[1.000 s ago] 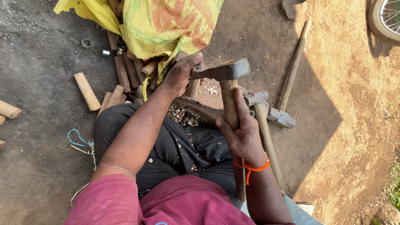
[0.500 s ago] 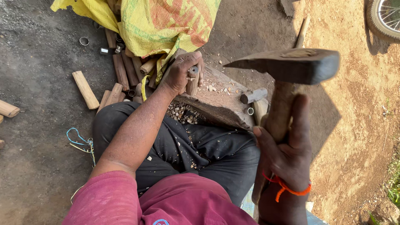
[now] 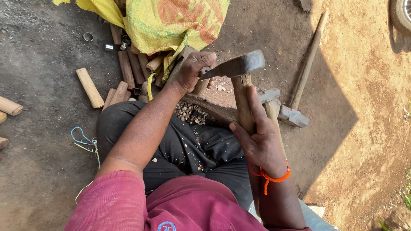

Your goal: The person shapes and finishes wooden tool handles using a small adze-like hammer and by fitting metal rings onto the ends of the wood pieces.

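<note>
Right hand (image 3: 260, 143), nearest the camera, is wrapped tight around the pale wooden handle of the hatchet (image 3: 239, 81). Its dark wedge-shaped iron head sits at the wood piece (image 3: 200, 85), edge pointing left. Left hand (image 3: 192, 70) clamps that short brown piece upright on the chopping block (image 3: 222, 105), amid chips. Beyond, cut wooden sticks (image 3: 128, 68) lie beside a yellow sack (image 3: 171, 21).

Outdoor woodworking yard (dirt ground (image 3: 351, 128))

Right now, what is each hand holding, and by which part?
Right hand grips the axe by its wooden handle, below the head. Left hand holds a short wooden piece near its top.
</note>
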